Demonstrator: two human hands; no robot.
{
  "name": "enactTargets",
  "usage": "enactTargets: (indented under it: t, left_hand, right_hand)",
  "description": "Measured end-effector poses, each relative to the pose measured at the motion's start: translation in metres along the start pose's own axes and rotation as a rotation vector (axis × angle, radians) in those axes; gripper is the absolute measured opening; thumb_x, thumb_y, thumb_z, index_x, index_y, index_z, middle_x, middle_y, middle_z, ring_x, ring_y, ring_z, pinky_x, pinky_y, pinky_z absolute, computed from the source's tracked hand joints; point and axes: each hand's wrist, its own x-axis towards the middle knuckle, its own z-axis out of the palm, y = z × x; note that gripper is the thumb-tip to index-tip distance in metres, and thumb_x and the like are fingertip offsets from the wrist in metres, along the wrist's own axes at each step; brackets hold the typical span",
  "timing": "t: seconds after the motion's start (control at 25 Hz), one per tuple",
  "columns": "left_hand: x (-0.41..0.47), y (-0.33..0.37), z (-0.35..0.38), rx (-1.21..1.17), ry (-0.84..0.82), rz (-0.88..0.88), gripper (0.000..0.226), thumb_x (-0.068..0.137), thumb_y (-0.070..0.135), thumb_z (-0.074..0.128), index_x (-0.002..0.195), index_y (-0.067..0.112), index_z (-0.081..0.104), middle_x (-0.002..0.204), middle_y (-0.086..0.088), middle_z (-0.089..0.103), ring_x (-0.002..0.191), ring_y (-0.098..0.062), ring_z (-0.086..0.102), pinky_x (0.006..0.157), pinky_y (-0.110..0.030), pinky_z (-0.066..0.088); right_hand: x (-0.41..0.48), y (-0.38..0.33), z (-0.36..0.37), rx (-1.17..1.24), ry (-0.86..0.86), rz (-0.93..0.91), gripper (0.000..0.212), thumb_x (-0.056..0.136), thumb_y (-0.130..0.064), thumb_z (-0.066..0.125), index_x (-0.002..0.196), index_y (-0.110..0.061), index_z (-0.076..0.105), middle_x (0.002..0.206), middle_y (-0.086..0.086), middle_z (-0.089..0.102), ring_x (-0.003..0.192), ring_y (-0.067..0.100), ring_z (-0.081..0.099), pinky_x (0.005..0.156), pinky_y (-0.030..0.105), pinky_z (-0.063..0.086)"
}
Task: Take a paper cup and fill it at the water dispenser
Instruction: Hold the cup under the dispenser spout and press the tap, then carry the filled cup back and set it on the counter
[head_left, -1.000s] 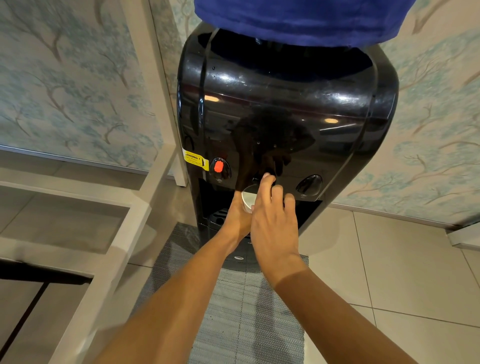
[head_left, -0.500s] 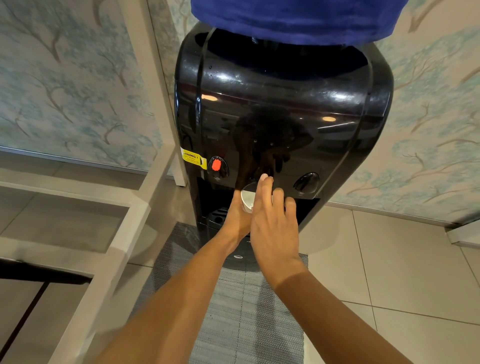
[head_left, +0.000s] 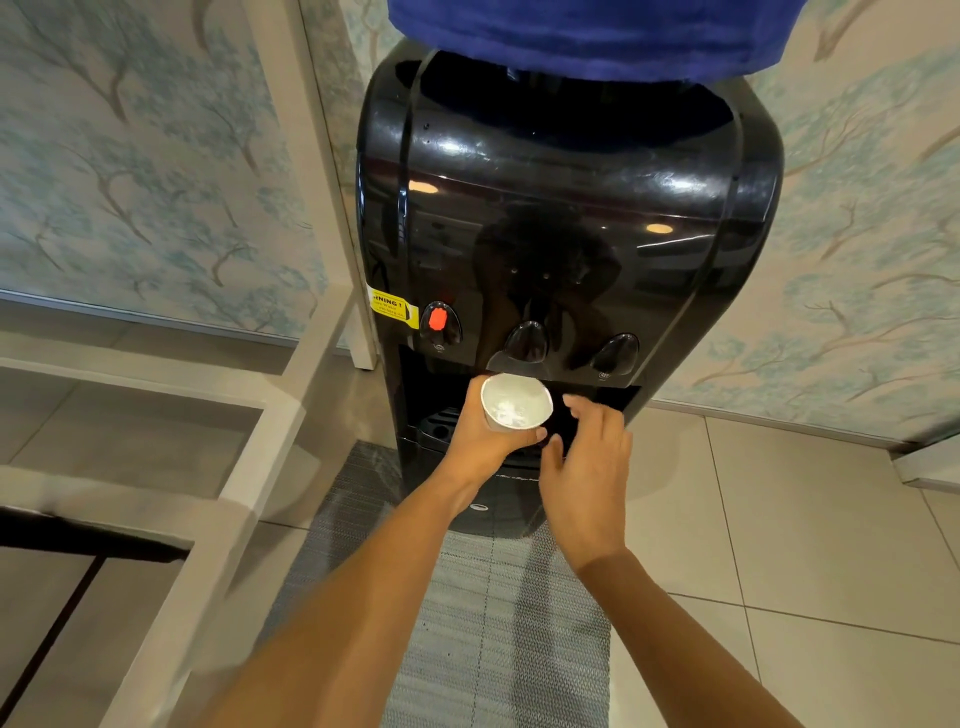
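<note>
A glossy black water dispenser (head_left: 566, 208) stands ahead with a blue-covered bottle (head_left: 582, 36) on top. Its front carries a red tap button (head_left: 439, 319), a middle black button (head_left: 525, 342) and a right black button (head_left: 615, 353). My left hand (head_left: 480, 441) grips a white paper cup (head_left: 515, 402) just below the middle button, at the mouth of the dark alcove; water glints inside the cup. My right hand (head_left: 587, 462) hovers to the right of the cup, fingers apart, touching nothing.
A yellow warning sticker (head_left: 393, 306) sits left of the red button. A white frame with shelves (head_left: 270, 415) stands on the left. A grey woven mat (head_left: 467, 623) lies on the beige tiled floor (head_left: 805, 545). Tree-patterned wallpaper (head_left: 130, 182) covers the wall.
My right hand has come off the middle button and dropped down to the right. The left hand has drawn the cup slightly out, so its open top shows.
</note>
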Motion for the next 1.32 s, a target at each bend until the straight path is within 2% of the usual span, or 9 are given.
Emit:
enactTargets:
  t: [0.08, 0.24, 0.44, 0.52, 0.6, 0.72, 0.92, 1.08, 1.32]
  left_hand:
    - [-0.005, -0.004, -0.004, 0.013, -0.014, 0.007, 0.067, 0.068, -0.003, 0.076, 0.12, 0.021, 0.042, 0.107, 0.012, 0.052, 0.099, -0.002, 0.051, 0.072, -0.006, 0.048]
    - [-0.021, -0.009, -0.017, 0.03, -0.015, 0.018, 0.071, 0.068, -0.003, 0.076, 0.125, 0.019, 0.041, 0.108, 0.012, 0.05, 0.099, 0.0, 0.05, 0.071, -0.003, 0.047]
    - [-0.049, 0.0, -0.04, 0.016, 0.037, 0.032, 0.071, 0.068, 0.0, 0.076, 0.125, 0.024, 0.041, 0.113, 0.012, 0.051, 0.105, -0.002, 0.05, 0.084, -0.015, 0.049]
    - [-0.061, 0.011, -0.051, 0.004, 0.098, 0.057, 0.071, 0.068, -0.001, 0.076, 0.124, 0.023, 0.042, 0.117, 0.007, 0.051, 0.109, -0.006, 0.049, 0.091, -0.023, 0.048]
    - [-0.075, 0.026, -0.063, -0.016, 0.154, 0.087, 0.074, 0.064, 0.001, 0.078, 0.127, 0.018, 0.042, 0.123, 0.0, 0.051, 0.111, -0.008, 0.049, 0.092, -0.023, 0.047]
    - [-0.095, 0.053, -0.078, -0.051, 0.187, 0.092, 0.078, 0.067, 0.002, 0.076, 0.132, 0.019, 0.037, 0.12, 0.004, 0.051, 0.107, -0.001, 0.05, 0.082, -0.014, 0.049]
    - [-0.13, 0.115, -0.104, -0.046, 0.237, 0.142, 0.074, 0.073, 0.006, 0.074, 0.132, 0.022, 0.033, 0.115, 0.007, 0.054, 0.107, -0.004, 0.052, 0.085, -0.018, 0.048]
    - [-0.155, 0.177, -0.119, -0.015, 0.287, 0.198, 0.071, 0.07, 0.02, 0.074, 0.126, 0.029, 0.031, 0.117, 0.005, 0.053, 0.108, -0.002, 0.052, 0.08, -0.018, 0.047]
    - [-0.189, 0.288, -0.135, 0.036, 0.386, 0.332, 0.055, 0.083, 0.019, 0.065, 0.125, 0.028, 0.031, 0.106, 0.013, 0.049, 0.092, 0.006, 0.049, 0.061, -0.003, 0.042]
  right_hand:
    - [-0.001, 0.012, 0.007, 0.102, -0.098, 0.102, 0.043, 0.083, -0.005, 0.056, 0.124, -0.012, 0.046, 0.124, 0.012, 0.048, 0.114, 0.023, 0.042, 0.096, 0.029, 0.037]
    - [-0.006, 0.016, 0.023, 0.159, -0.352, 0.177, 0.054, 0.078, -0.006, 0.064, 0.128, -0.011, 0.043, 0.129, 0.014, 0.042, 0.122, 0.027, 0.042, 0.103, 0.042, 0.041]
    - [-0.015, -0.023, 0.025, 0.269, -0.532, 0.138, 0.068, 0.075, -0.01, 0.07, 0.133, -0.013, 0.036, 0.132, 0.012, 0.04, 0.12, 0.026, 0.044, 0.096, 0.03, 0.039]
    - [-0.019, -0.045, 0.022, 0.317, -0.541, 0.118, 0.069, 0.074, -0.009, 0.07, 0.134, -0.013, 0.036, 0.133, 0.011, 0.042, 0.119, 0.024, 0.046, 0.091, 0.026, 0.038]
    - [-0.025, -0.068, 0.018, 0.357, -0.547, 0.077, 0.068, 0.074, -0.005, 0.068, 0.133, -0.016, 0.037, 0.132, 0.01, 0.044, 0.118, 0.022, 0.046, 0.088, 0.025, 0.038]
    - [-0.031, -0.102, 0.009, 0.451, -0.539, 0.023, 0.068, 0.071, 0.004, 0.061, 0.131, -0.02, 0.04, 0.131, 0.008, 0.049, 0.119, 0.02, 0.047, 0.089, 0.024, 0.038]
    - [-0.036, -0.171, -0.032, 0.638, -0.56, -0.086, 0.064, 0.071, 0.002, 0.064, 0.124, -0.027, 0.043, 0.122, 0.001, 0.055, 0.112, 0.013, 0.051, 0.093, 0.027, 0.043]
    - [-0.028, -0.227, -0.074, 0.689, -0.569, -0.173, 0.061, 0.073, -0.005, 0.069, 0.123, -0.026, 0.042, 0.113, -0.005, 0.054, 0.107, 0.011, 0.052, 0.076, 0.01, 0.042]
    - [-0.007, -0.319, -0.131, 0.72, -0.569, -0.275, 0.061, 0.077, -0.015, 0.068, 0.129, -0.019, 0.036, 0.113, -0.004, 0.05, 0.105, 0.012, 0.048, 0.086, 0.029, 0.042]
